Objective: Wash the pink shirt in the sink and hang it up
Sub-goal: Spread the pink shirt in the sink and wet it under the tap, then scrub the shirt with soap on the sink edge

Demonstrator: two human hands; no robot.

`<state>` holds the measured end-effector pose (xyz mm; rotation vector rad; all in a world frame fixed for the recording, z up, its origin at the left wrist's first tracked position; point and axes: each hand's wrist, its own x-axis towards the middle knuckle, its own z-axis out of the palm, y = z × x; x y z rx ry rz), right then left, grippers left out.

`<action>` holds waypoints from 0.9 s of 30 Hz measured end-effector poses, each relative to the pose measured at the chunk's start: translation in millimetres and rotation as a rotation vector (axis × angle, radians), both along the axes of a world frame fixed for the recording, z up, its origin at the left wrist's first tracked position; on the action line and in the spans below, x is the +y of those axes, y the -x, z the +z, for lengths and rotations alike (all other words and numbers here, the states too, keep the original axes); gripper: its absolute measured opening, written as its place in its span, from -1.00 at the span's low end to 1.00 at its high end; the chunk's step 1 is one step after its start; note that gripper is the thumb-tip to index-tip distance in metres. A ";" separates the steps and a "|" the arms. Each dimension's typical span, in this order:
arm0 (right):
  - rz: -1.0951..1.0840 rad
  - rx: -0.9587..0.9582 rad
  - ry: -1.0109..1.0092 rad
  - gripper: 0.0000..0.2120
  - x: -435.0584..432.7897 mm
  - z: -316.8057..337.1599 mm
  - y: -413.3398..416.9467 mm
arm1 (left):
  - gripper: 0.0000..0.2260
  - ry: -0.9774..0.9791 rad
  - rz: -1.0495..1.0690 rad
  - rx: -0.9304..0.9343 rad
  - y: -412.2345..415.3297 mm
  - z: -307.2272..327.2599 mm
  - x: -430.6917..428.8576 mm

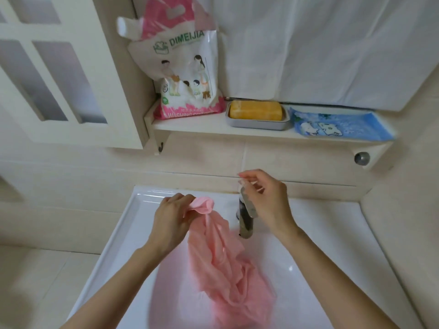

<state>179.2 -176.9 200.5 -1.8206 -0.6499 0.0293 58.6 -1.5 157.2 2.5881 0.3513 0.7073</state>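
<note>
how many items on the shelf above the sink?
3: washing powder bag at left end, soap dish with a yellow bar at centre, blue packet at right. More could hide behind the bag.

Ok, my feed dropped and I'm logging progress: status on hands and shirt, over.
Left hand grips pink shirt at its bunched top, rest hanging into sink. Right hand at faucet lever, grip unclear. Nothing in the way.

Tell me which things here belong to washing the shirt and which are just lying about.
In use: pink shirt in left hand, sink, tap by right hand.
Lying about, untouched on shelf: washing powder bag, soap bar in dish, blue packet.
</note>
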 end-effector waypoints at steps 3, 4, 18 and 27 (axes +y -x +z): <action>-0.175 -0.085 -0.118 -0.85 5.7 34.5 -23.4 | -0.53 0.145 0.105 0.040 10.3 -10.7 11.2; -0.210 -0.071 -0.143 -0.83 9.1 43.5 -32.5 | -0.48 0.217 0.121 0.047 12.4 -13.1 14.0; -0.259 -0.042 -0.083 -0.87 15.8 73.7 -67.6 | -0.39 0.396 -0.003 0.011 -21.4 17.1 -3.7; -0.111 0.115 -0.270 -0.73 -11.6 65.4 -7.7 | -0.74 0.564 0.090 -0.037 7.6 5.0 4.9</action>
